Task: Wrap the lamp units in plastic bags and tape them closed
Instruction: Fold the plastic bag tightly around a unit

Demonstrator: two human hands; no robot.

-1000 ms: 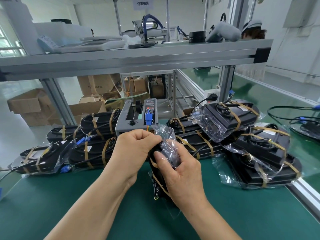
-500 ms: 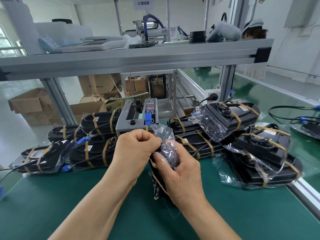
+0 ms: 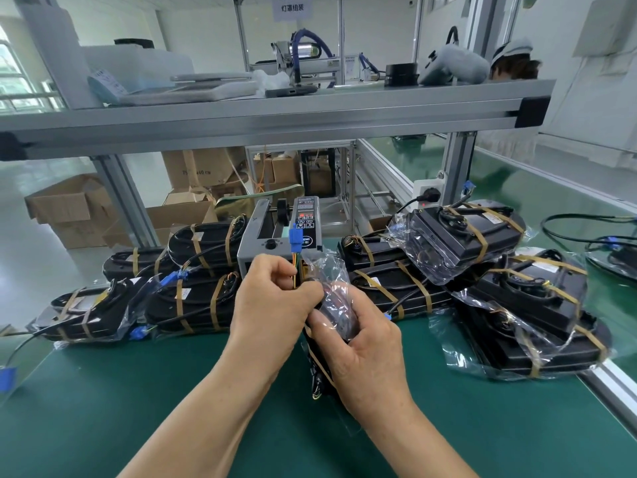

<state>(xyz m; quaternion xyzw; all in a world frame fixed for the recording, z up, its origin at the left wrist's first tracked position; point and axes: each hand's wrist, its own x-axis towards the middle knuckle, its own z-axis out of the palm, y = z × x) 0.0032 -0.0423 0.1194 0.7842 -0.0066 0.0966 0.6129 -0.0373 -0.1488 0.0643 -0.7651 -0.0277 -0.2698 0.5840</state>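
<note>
Above the green mat (image 3: 138, 391), the left hand (image 3: 272, 298) pinches thin coloured wires (image 3: 295, 270) while the right hand (image 3: 362, 343) grips a black lamp unit (image 3: 319, 369) in crinkled clear plastic bag (image 3: 331, 281).

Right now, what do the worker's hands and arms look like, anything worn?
Nothing worn: the left hand and right hand have no gloves, rings or watch, and the forearms show no sleeves up to the picture's edge.

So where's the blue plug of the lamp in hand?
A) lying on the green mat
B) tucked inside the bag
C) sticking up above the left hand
C: the blue plug stands above the left hand, which pinches its wires, outside the bag that the right hand grips.
</note>
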